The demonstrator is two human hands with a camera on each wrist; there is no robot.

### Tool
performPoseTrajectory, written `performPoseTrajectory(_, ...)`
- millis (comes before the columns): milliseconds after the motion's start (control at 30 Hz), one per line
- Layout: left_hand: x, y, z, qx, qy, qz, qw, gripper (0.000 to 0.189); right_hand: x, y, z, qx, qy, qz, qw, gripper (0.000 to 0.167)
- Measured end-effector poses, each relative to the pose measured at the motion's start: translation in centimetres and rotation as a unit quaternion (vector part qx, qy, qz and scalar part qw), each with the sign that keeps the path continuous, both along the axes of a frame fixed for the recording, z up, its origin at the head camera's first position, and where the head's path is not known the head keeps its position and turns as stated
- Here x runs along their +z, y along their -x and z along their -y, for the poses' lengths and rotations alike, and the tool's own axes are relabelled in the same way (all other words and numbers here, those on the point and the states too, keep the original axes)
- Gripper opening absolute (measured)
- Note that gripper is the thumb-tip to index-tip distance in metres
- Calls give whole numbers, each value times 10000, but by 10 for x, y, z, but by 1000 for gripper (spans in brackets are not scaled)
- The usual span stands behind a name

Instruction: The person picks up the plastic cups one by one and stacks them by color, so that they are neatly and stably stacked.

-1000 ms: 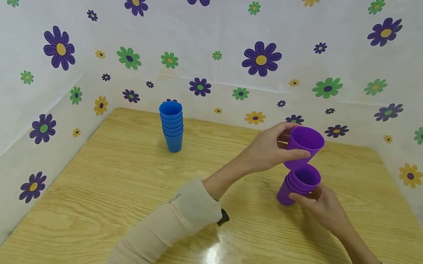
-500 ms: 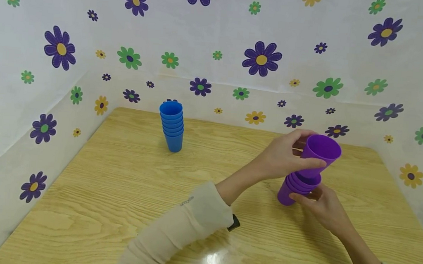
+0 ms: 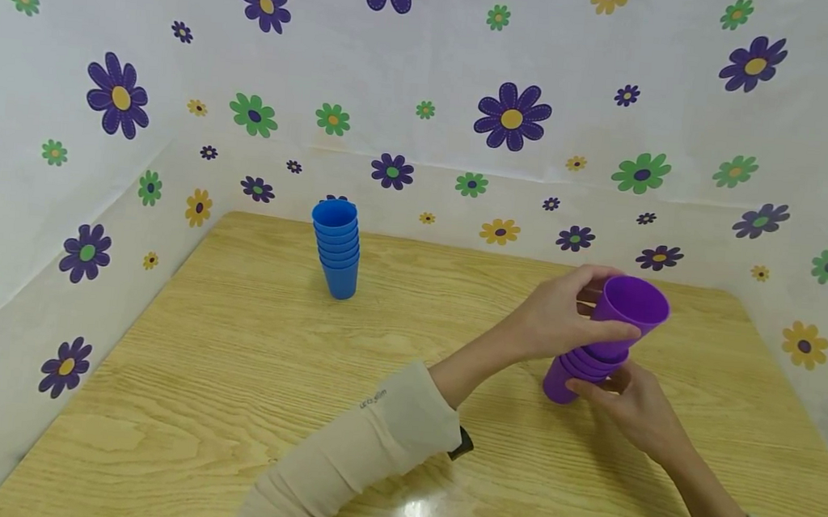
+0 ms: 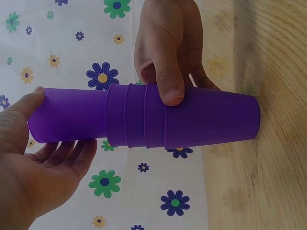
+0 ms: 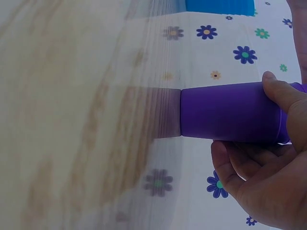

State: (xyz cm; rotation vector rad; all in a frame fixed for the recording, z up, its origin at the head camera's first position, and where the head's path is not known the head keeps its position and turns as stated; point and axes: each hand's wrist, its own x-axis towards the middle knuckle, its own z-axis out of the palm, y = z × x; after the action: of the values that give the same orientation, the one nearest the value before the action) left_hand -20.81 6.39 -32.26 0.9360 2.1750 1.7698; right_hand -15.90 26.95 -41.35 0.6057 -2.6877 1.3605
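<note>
At the right of the head view, a stack of purple cups (image 3: 562, 382) stands on the table with my right hand (image 3: 639, 410) gripping its side. My left hand (image 3: 566, 313) holds another purple cup (image 3: 629, 308) above it, thumb in front and fingers behind. That cup's lower part sits inside the top cup of the stack. In the left wrist view the held cup (image 4: 72, 115) and the nested rims line up, with the right thumb pressing on the stack (image 4: 211, 117). The right wrist view shows the stack's bottom cup (image 5: 230, 112) with its base on the table.
A tall stack of blue cups (image 3: 341, 273) stands at the back left of the wooden table (image 3: 230, 374). White cloth with printed flowers (image 3: 429, 65) rises behind and along both sides of the table.
My left hand has carried its purple cup right and down, from above the stack into the top cup's mouth. The right hand and the stack have stayed in place.
</note>
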Motion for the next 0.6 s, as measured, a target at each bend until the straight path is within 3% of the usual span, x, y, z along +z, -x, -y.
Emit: performPoseTrajectory(600,-7,1,0,-62,-64,-61,9999,67,0,0,0,-45,-13,97,9999,43)
